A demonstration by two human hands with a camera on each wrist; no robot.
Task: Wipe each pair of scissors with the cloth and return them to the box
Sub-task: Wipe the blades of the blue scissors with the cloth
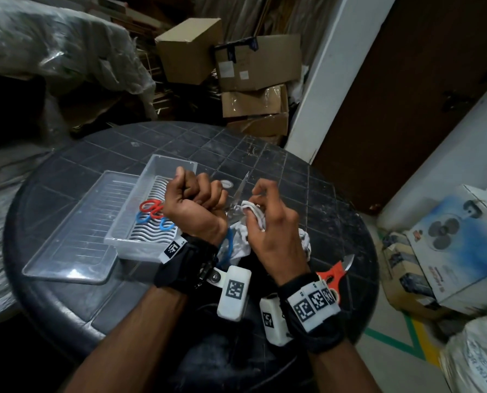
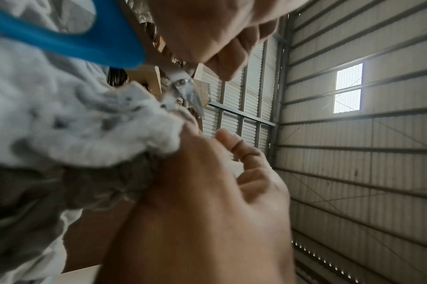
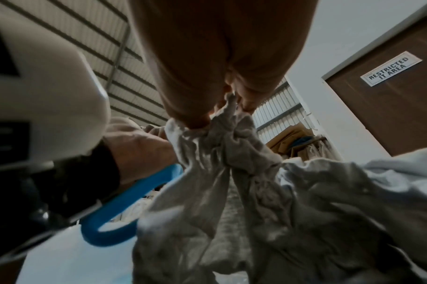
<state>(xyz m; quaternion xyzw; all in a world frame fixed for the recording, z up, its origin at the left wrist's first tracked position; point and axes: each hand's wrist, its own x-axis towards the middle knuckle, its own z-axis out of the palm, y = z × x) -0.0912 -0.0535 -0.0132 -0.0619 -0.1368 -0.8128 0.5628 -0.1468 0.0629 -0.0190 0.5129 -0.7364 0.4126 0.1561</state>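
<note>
Overhead, blue-handled scissors (image 1: 238, 199) are gripped in the fisted left hand (image 1: 195, 204) just beside the box (image 1: 151, 205), blades wiped by the cloth (image 1: 253, 212) pinched in the right hand (image 1: 270, 222), while orange shears (image 1: 334, 275), unseen from either wrist, lie near the table (image 1: 180, 143) edge.

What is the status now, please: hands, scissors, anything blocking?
Left hand grips blue scissors, blades up. Right hand pinches cloth on blades. Box open, two pairs inside. Red cutter by right wrist, not blocking.

- Cardboard boxes (image 1: 253, 72), stacked behind the round dark table (image 1: 66, 302).
- Brown door (image 3: 387, 107), sign reading "RESTRICTED IT AREA" (image 3: 390, 68).
- Fan carton (image 1: 457, 245), floor right.
</note>
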